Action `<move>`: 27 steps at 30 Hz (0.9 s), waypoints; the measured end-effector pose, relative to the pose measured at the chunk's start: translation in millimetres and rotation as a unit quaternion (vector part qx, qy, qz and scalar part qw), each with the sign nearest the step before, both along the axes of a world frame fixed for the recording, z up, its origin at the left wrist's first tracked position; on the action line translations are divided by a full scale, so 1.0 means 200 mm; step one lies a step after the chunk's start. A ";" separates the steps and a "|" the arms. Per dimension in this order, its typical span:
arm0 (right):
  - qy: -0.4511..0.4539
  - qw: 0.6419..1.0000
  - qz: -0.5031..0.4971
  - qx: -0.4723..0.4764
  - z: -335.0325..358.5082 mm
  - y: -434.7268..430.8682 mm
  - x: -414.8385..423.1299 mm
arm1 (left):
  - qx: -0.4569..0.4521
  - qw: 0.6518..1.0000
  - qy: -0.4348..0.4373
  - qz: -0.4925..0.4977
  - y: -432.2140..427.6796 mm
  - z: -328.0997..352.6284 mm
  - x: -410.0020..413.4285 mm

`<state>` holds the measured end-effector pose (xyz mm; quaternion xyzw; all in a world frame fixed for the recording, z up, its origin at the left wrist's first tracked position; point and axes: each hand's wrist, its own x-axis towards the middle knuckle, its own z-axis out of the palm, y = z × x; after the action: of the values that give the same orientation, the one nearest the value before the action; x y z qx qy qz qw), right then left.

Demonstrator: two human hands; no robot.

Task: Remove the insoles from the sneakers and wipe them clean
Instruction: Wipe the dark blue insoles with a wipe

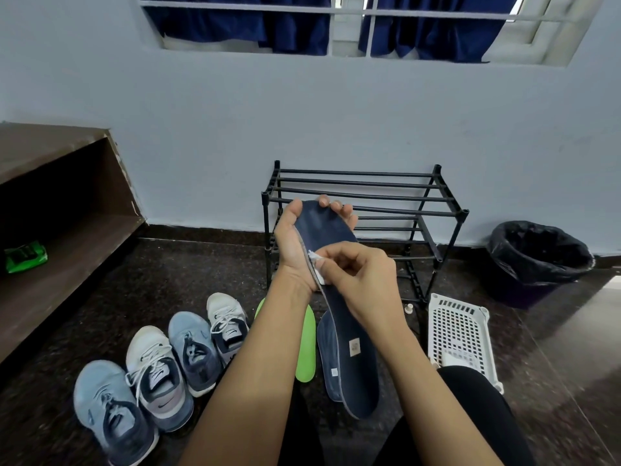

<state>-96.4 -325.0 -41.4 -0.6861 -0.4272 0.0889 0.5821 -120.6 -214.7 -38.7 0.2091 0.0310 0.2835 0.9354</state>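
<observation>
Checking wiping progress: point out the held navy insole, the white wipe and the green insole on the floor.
held navy insole (359, 381), head view, on its lower half.
white wipe (319, 276), head view, on its exposed lower corner.
green insole (306, 354), head view, on its visible lower part.

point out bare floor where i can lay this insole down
Bare floor: between the wooden shelf, sneakers and shoe rack; also right of the white basket, by the bin. Crowded between sneakers and basket: green insole and navy insole lie there.
</observation>
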 end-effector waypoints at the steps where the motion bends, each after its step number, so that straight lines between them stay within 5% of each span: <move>1: 0.000 1.000 -0.010 0.009 0.00 0.00 0.00 | -0.002 1.000 0.001 -0.001 -0.01 0.00 0.01; 12: -0.102 0.978 -0.143 0.110 0.00 0.12 0.01 | 0.052 0.998 0.036 -0.001 -0.11 -0.03 0.03; 27: 0.023 1.000 -0.004 0.002 -0.02 -0.01 -0.02 | -0.005 1.000 -0.002 -0.021 -0.01 0.01 -0.02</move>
<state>-99.9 -326.1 -45.3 -0.6845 -0.4113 0.1020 0.5932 -124.2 -216.9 -37.4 0.2049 0.0263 0.2637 0.9422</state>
